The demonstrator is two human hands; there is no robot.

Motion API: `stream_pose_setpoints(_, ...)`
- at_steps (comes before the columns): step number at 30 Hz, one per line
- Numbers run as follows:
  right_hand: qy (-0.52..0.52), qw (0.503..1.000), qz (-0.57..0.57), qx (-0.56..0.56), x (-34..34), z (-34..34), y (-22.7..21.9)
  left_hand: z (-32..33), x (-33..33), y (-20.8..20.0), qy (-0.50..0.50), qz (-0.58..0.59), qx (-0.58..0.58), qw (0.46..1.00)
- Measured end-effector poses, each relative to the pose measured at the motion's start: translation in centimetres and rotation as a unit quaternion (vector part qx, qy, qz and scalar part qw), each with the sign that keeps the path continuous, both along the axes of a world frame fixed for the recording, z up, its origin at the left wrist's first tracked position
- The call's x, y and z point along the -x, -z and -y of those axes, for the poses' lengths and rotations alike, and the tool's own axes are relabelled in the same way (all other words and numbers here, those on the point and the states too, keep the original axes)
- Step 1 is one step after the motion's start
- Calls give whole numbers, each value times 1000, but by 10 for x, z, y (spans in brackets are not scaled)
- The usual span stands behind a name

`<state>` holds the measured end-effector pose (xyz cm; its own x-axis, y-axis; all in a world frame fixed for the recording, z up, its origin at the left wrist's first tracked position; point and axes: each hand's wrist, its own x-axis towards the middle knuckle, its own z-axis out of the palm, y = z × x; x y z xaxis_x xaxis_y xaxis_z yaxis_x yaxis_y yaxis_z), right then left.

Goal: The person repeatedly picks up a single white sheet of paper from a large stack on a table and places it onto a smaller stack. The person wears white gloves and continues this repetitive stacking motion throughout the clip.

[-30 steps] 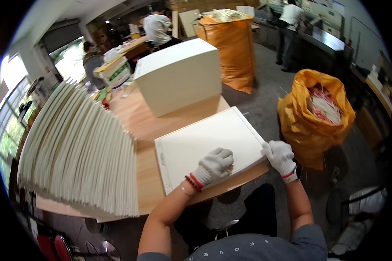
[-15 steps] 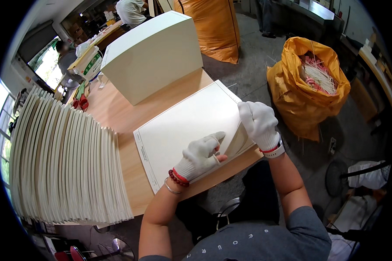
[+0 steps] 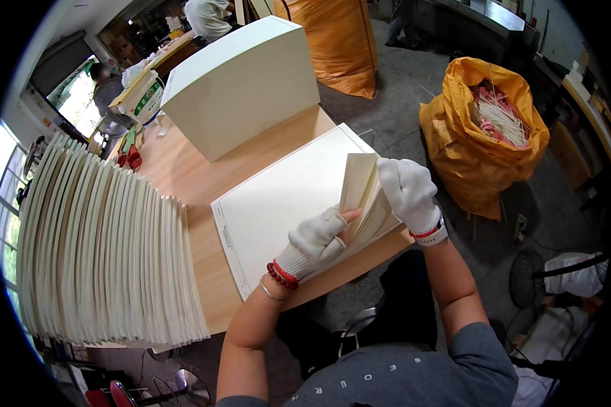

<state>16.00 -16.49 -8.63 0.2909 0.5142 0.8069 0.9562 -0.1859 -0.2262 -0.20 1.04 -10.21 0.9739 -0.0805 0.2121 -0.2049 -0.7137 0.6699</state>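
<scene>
A low pile of large cream paper sheets lies on the wooden table in front of me. Both my hands wear white knitted gloves, and bare fingertips show on the left one. My right hand is closed on the lifted right-hand edge of several sheets, which stand up in a bent fan. From the left, my left hand grips the lower part of these raised sheets, its fingertips pressed on their face. Exactly how many sheets each hand holds cannot be seen.
Left of me stands a long row of upright cream paper bundles. A tall cream paper stack sits at the table's back. Orange sacks stand on the floor, one holding pink and white strips. Other people are further off.
The raised sheets have swung up and leftward into a bent fan. My left fingers have moved from lying on the top sheet to closing around the lifted sheets; my right hand stays nearly in place.
</scene>
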Motion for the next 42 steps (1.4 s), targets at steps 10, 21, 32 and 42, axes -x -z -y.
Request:
stream_pose_setpoints(10,14,1000,2,1,2,3,0,3,-2,8,-23,58,55,997)
stream_pose_setpoints(21,22,999,-25,-15,1,-3,1,8,-3,-4,-26,12,-4,1000)
stream_pose_setpoints(32,-27,999,-27,-18,1,5,2,2,-5,11,34,94,36,994)
stream_pose_setpoints(42,1,994,-104,-43,0,-2,10,8,-5,9,2,64,95,993)
